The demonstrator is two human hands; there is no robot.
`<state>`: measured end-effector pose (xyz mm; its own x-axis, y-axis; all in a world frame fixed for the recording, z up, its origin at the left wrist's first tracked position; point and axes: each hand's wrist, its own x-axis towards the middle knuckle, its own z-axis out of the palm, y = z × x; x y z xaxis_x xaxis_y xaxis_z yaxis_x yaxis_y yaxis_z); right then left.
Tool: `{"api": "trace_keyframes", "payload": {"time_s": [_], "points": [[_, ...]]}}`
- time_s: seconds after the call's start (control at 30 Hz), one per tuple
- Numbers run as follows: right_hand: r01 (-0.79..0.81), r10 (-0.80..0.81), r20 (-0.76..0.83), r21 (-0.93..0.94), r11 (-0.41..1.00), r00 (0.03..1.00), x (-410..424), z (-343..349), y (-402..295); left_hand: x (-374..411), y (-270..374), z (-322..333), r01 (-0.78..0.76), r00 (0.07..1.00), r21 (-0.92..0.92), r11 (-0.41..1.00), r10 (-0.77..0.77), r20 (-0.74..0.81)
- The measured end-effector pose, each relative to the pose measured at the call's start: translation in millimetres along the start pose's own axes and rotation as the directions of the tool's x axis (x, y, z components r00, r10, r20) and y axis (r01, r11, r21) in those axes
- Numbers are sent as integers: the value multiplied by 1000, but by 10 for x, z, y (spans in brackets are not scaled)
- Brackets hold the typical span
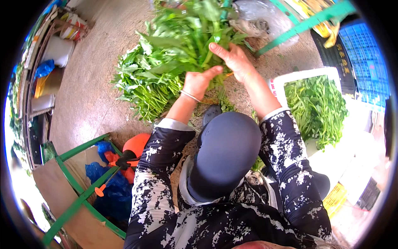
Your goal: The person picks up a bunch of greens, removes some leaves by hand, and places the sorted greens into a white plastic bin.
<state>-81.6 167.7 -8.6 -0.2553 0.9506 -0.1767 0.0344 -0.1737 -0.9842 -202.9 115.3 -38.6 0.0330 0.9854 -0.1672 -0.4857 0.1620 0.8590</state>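
My left hand (pixel 196 83) and my right hand (pixel 238 60) are close together in front of my knee, both around a bunch of leafy greens (pixel 189 34). The bunch fans out beyond my fingers, its leaves slightly blurred. Its stem ends are partly hidden behind my left hand. A pale bangle circles my left wrist. Just left of my left hand, a pile of cut greens (pixel 149 96) lies on the floor, stems towards me. Stem scraps (pixel 228 104) lie on the floor below my hands, near my shoe (pixel 212 113).
To the right stands a white foam box (pixel 276 82) of loose greens (pixel 317 109), with a blue plastic crate (pixel 363 59) beyond. Green metal frames cross the upper right (pixel 304 28) and lower left (pixel 71 211). Blue plastic bags (pixel 112 186) fill the lower-left frame. Shelving (pixel 34 74) lines the left.
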Motion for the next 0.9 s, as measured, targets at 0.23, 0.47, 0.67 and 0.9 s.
{"api": "trace_keyframes", "payload": {"time_s": [0.23, 0.47, 0.67, 0.9], "points": [[361, -361, -35, -17, 932, 932, 517, 247, -543, 739, 209, -200, 35, 963, 87, 996, -57, 264], [150, -71, 166, -532, 833, 984, 866, 474, 583, 461, -585, -661, 348, 924, -522, 779, -379, 51], [-131, 218, 45, -675, 726, 975, 812, 536, 618, 182, -260, -599, 426, 833, -270, 864, -490, -256], [144, -272, -32, -785, 603, 962, 628, 570, 634, -430, 122, -375, 126, 933, 651, 749, 133, -335]]}}
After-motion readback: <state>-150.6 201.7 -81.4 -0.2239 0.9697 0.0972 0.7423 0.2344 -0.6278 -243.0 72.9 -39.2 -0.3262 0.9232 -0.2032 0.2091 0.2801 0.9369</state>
